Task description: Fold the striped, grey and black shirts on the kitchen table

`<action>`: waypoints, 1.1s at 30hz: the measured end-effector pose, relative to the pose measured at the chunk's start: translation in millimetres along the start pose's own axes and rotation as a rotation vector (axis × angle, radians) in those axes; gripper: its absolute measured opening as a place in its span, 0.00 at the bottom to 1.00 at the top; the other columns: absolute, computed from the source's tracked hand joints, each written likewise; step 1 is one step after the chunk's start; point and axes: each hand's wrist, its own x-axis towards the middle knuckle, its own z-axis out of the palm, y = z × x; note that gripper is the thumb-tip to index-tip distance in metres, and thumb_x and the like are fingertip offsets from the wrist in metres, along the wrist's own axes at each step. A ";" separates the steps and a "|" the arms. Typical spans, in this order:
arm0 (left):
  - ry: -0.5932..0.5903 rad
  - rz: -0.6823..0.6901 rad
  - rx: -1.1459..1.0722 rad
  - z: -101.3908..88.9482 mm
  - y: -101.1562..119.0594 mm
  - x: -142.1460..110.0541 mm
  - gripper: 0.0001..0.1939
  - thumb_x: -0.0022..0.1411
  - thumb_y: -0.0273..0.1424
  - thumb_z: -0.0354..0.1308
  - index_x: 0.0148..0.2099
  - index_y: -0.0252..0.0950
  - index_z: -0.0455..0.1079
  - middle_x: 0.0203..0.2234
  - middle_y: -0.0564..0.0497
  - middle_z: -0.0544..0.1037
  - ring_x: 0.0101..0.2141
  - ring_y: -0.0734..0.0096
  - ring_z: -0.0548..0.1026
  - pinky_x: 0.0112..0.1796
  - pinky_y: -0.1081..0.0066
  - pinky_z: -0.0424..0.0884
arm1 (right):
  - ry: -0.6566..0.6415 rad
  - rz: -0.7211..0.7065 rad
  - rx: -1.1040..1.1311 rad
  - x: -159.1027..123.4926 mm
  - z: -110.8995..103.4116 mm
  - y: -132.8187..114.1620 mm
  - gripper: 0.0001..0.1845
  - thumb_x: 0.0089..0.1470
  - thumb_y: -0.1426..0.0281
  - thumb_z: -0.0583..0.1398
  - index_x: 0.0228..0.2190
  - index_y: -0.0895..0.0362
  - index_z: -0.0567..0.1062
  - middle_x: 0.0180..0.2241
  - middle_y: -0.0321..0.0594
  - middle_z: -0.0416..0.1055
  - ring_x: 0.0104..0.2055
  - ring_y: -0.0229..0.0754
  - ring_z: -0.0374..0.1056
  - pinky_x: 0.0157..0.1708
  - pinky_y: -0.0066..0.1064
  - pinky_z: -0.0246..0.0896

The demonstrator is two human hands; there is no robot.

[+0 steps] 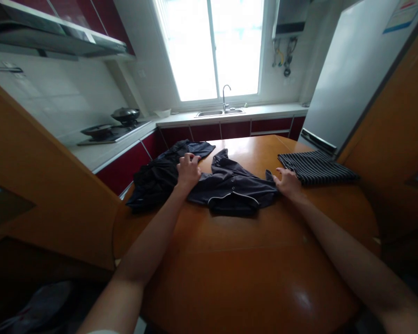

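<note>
A dark grey polo shirt [230, 178] lies spread on the table, its collar with a pale edge turned towards me and its buttons showing. My right hand [288, 183] is at the shirt's right sleeve, thumb and fingers pinching a raised bit of its cloth. My left hand [188, 170] is over the shirt's left side, where it meets a heap of dark clothes [156, 178]. Its fingers are curled inwards, and what they grip is hidden. Just beyond my right hand lies a folded black-and-white striped garment [318, 167].
The round wooden table [251, 273] has a glossy top. Behind it runs a counter with a sink [211, 112] and tap under a bright window. Pans [125, 115] stand on the stove at left. A tall fridge [355, 69] rises at right, and wooden panels flank both sides.
</note>
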 end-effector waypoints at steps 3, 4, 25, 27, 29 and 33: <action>-0.299 0.218 -0.297 10.4 28.8 -11.5 0.16 0.66 0.30 0.57 0.55 0.38 0.74 0.46 0.44 0.76 0.47 0.57 0.75 0.49 0.65 0.70 | -0.134 0.070 0.066 1.8 10.1 9.9 0.21 0.57 0.64 0.62 0.50 0.59 0.77 0.41 0.50 0.79 0.42 0.51 0.74 0.43 0.37 0.64; -0.437 0.304 -0.396 14.2 38.5 -18.3 0.17 0.66 0.33 0.59 0.56 0.38 0.73 0.44 0.46 0.77 0.43 0.60 0.76 0.46 0.67 0.72 | -0.158 0.087 0.081 2.3 12.8 11.6 0.20 0.56 0.65 0.63 0.49 0.58 0.78 0.39 0.48 0.79 0.41 0.50 0.74 0.43 0.36 0.64; -1.450 0.716 -0.847 -1.1 97.5 -74.4 0.23 0.62 0.29 0.64 0.59 0.37 0.73 0.42 0.48 0.82 0.35 0.71 0.78 0.34 0.77 0.72 | 0.370 0.134 -0.122 5.4 -65.1 -9.4 0.13 0.53 0.72 0.54 0.33 0.58 0.78 0.42 0.52 0.70 0.50 0.57 0.62 0.50 0.49 0.54; -1.363 0.610 -0.879 -3.7 88.0 -61.2 0.22 0.64 0.31 0.62 0.60 0.37 0.73 0.44 0.46 0.81 0.36 0.69 0.79 0.35 0.75 0.73 | 0.388 0.112 -0.155 2.3 -66.4 -13.8 0.13 0.54 0.72 0.54 0.35 0.58 0.78 0.45 0.52 0.69 0.52 0.57 0.60 0.52 0.50 0.52; -1.130 0.479 -0.826 -1.0 75.1 -46.0 0.19 0.66 0.33 0.60 0.58 0.35 0.74 0.42 0.46 0.81 0.36 0.68 0.79 0.35 0.74 0.74 | 0.390 0.068 -0.150 0.8 -66.4 -19.3 0.13 0.54 0.72 0.54 0.35 0.58 0.78 0.46 0.52 0.69 0.54 0.58 0.59 0.53 0.50 0.51; -0.572 0.265 -0.495 24.6 52.0 -29.7 0.13 0.65 0.28 0.56 0.48 0.32 0.78 0.39 0.45 0.81 0.38 0.63 0.78 0.42 0.68 0.74 | 0.176 -0.102 -0.055 0.7 -60.8 -29.9 0.12 0.55 0.74 0.54 0.33 0.58 0.79 0.42 0.50 0.71 0.50 0.52 0.64 0.51 0.41 0.56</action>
